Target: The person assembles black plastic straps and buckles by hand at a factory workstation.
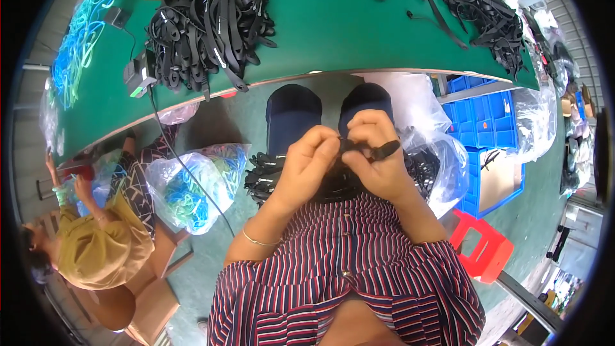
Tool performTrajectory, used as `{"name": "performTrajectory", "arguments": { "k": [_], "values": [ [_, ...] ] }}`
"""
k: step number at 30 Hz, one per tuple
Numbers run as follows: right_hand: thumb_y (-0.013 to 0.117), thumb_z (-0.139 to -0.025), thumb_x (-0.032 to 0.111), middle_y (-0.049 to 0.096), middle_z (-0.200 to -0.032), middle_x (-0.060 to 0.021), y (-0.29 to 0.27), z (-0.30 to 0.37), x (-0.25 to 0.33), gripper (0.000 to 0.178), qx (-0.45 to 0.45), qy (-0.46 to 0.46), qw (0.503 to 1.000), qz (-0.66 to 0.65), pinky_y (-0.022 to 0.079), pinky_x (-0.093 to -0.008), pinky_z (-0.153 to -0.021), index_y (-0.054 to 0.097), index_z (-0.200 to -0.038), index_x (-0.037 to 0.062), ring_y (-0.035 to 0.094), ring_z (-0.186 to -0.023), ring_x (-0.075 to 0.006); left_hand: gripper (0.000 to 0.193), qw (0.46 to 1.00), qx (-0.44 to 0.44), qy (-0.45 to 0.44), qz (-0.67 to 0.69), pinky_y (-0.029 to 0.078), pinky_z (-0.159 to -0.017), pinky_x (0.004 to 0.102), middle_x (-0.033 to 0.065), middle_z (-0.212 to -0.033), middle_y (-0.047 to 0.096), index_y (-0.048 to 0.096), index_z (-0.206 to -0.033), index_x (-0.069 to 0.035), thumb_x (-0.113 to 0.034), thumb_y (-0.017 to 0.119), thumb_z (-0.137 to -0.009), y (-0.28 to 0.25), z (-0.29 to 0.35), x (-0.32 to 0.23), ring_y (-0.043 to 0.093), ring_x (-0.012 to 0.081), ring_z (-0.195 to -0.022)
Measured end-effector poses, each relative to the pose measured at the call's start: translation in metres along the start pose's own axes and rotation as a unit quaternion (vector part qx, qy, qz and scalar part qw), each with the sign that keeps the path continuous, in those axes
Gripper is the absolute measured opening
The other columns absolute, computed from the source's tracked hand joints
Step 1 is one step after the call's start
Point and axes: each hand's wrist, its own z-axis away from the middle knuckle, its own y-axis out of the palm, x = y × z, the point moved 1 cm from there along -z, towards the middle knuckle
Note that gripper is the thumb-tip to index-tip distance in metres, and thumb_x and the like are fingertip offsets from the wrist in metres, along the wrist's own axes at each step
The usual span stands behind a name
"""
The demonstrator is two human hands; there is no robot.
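Observation:
Above my lap, both hands are closed on a short black strap (386, 150). The fingertips of my left hand (307, 165) pinch one end of it, a dark piece that is mostly hidden between the fingers. The other end is gripped in my right hand (377, 157), and a rounded loop of the strap sticks out past its fingers. More black straps lie bundled on my lap, with one bunch (264, 178) beside my left forearm and another (423, 165) to the right of my right hand.
Ahead is a green table (314, 32) with a black strap pile (211, 29) at left and another (496, 29) at right. Blue crates (480, 115) and a red stool (482, 247) stand to my right. A bag of blue-green cords (192, 192) and a co-worker (106, 240) are at left.

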Motion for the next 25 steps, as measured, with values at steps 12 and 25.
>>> {"name": "performTrajectory", "arguments": {
  "k": [12, 25],
  "values": [
    [0.048, -0.09, 0.018, 0.042, -0.108, -0.0082, -0.006, 0.017, -0.017, 0.022, 0.057, 0.14, 0.869, -0.471, 0.037, -0.0229, -0.066, 0.052, -0.077, 0.0014, 0.044, -0.073, -0.0094, 0.011, 0.982, 0.066, 0.043, -0.174, 0.035, -0.056, 0.0192, -0.0017, -0.071, 0.05, 0.052, -0.088, -0.001, -0.012, 0.05, -0.088, -0.002, -0.005, -0.011, 0.043, 0.0043, -0.063],
    [0.067, -0.073, 0.001, 0.048, -0.095, -0.0083, -0.007, 0.016, -0.016, 0.022, 0.086, 0.09, 0.971, -0.202, 0.045, -0.0246, -0.074, 0.056, -0.091, 0.0006, 0.051, -0.085, -0.0138, 0.019, 0.98, 0.119, -0.079, 0.142, 0.039, -0.06, 0.0209, 0.0035, -0.082, 0.051, 0.048, -0.097, -0.003, -0.02, 0.053, -0.088, 0.001, -0.002, -0.005, 0.047, 0.0104, -0.066]
  ]
}}
